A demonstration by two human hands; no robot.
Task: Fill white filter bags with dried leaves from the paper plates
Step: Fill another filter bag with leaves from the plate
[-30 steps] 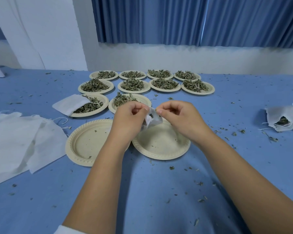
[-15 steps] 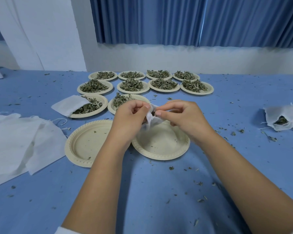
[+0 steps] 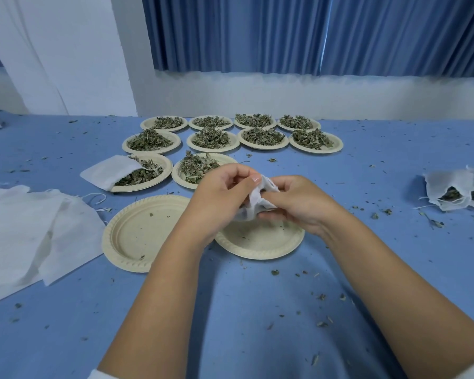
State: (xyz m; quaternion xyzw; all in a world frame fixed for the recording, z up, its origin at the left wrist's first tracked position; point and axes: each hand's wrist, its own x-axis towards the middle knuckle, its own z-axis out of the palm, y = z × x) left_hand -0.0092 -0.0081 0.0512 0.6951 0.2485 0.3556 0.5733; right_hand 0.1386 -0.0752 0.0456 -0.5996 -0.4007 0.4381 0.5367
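Note:
A small white filter bag is bunched between both hands above an emptied paper plate. My left hand pinches its left side with thumb and fingers. My right hand grips its right side, fingers curled round the cloth. Most of the bag is hidden by the fingers. A second emptied plate lies to the left. Beyond the hands, several paper plates heaped with dried leaves stand in rows. One leaf plate has a white bag lying over its left rim.
A pile of flat white bags lies at the left on the blue table. Filled bags sit at the right edge. Leaf crumbs are scattered over the cloth. A white wall and blue curtain stand behind.
Both hands have closed in and lowered slightly, bunching the bag tighter between them. My right hand now wraps round the cloth instead of pinching its edge.

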